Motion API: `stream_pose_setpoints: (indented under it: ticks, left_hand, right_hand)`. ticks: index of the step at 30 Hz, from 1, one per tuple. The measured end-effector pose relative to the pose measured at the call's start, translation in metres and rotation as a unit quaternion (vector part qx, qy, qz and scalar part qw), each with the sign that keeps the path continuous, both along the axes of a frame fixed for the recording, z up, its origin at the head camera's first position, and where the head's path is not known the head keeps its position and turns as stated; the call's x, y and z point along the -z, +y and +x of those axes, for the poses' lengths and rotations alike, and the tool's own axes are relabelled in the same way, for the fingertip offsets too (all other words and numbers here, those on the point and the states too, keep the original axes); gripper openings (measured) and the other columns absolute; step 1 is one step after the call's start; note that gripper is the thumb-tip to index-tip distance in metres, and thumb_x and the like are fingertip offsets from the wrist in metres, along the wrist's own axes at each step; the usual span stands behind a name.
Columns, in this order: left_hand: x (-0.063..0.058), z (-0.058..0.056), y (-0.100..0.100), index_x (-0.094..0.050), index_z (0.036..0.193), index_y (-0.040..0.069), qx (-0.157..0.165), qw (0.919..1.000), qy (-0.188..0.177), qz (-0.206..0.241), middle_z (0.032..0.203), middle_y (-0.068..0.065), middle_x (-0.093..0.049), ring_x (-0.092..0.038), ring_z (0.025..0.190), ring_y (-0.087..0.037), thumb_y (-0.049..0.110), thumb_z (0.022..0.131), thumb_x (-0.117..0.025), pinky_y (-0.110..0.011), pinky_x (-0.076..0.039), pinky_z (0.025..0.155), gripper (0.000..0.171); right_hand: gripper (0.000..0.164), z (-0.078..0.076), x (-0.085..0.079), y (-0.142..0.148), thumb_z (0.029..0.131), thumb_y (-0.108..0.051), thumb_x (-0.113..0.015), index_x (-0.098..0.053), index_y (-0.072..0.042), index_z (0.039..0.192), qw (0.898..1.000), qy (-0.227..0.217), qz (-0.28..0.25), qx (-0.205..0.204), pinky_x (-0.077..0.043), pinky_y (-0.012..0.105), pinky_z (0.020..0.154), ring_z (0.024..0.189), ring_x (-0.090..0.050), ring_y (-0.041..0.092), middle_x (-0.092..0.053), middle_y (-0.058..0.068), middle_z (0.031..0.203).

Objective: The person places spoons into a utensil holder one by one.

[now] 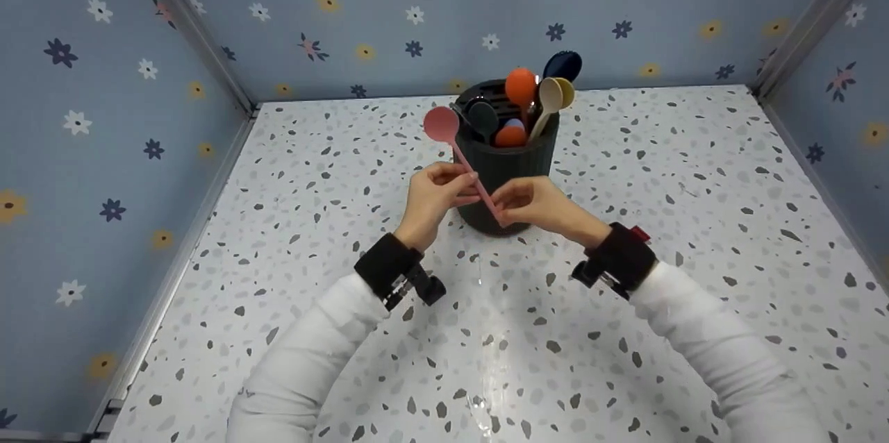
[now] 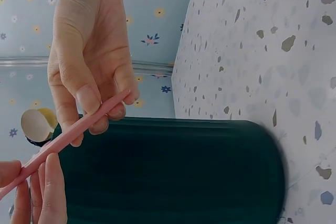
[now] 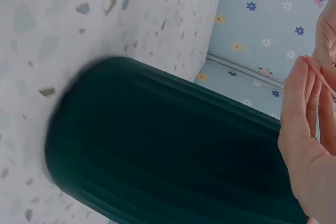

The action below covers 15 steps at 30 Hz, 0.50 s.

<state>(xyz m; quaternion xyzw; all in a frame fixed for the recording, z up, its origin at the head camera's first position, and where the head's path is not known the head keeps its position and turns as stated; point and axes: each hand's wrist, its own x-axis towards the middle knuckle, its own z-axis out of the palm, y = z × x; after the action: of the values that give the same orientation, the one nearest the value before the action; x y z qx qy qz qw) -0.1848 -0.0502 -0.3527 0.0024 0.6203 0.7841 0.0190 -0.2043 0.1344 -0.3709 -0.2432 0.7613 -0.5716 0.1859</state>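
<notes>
A pink spoon [image 1: 441, 125] with a round bowl slants before me, bowl up and to the left. My left hand [image 1: 432, 198] pinches the middle of its handle, while the right hand [image 1: 538, 207] holds the handle's lower end between thumb and fingers. In the left wrist view, the right hand [image 2: 92, 45] is at the top and the left hand [image 2: 47, 190] at the lower left, both on the pink handle [image 2: 73, 134]. Just behind the hands stands a dark green utensil holder [image 1: 517, 166]. The right wrist view cuts off most of the spoon.
Upright in the holder are an orange spoon [image 1: 521, 87], a cream spoon [image 1: 550, 96], a dark blue utensil [image 1: 564, 65], a dark grey spoon [image 1: 482, 118] and others. The holder stands on a speckled white table [image 1: 333, 221]. Flowered panels [image 1: 444, 19] border the back and sides.
</notes>
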Motion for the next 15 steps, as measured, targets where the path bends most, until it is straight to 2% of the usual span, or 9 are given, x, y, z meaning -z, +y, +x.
stream_pose_setpoints:
  ticks: [5,10,15]
  left_hand:
    - [-0.016,-0.007,0.003,-0.057,0.092,-0.007,0.002,0.9996,0.026,-0.004,0.079,-0.011,-0.059,-0.062,0.067,-0.021,-0.001,0.081,-0.059,-0.033,-0.054,0.069,0.013]
    - [-0.031,-0.012,0.005,-0.056,0.091,-0.008,-0.004,0.9990,0.045,0.003,0.077,-0.010,-0.057,-0.061,0.065,-0.018,-0.003,0.081,-0.059,-0.033,-0.055,0.069,0.012]
    - [-0.045,-0.019,0.006,-0.056,0.092,-0.008,-0.018,0.9985,0.053,0.001,0.078,-0.010,-0.057,-0.060,0.067,-0.015,-0.003,0.081,-0.059,-0.031,-0.054,0.069,0.013]
  right_hand:
    - [0.023,-0.006,-0.019,0.005,0.079,0.001,-0.059,-0.059,0.006,0.102,1.000,0.022,-0.005,0.004,-0.052,0.036,0.076,0.075,-0.059,0.015,-0.061,0.015,0.089]
    - [0.024,-0.012,-0.034,0.005,0.079,0.002,-0.059,-0.059,0.008,0.102,0.999,0.040,-0.005,0.014,-0.052,0.028,0.074,0.074,-0.059,0.013,-0.061,0.014,0.088]
    - [0.024,-0.017,-0.046,0.000,0.077,0.004,-0.061,-0.059,0.009,0.100,0.997,0.064,-0.014,0.037,-0.052,0.025,0.074,0.073,-0.059,0.013,-0.060,0.012,0.086]
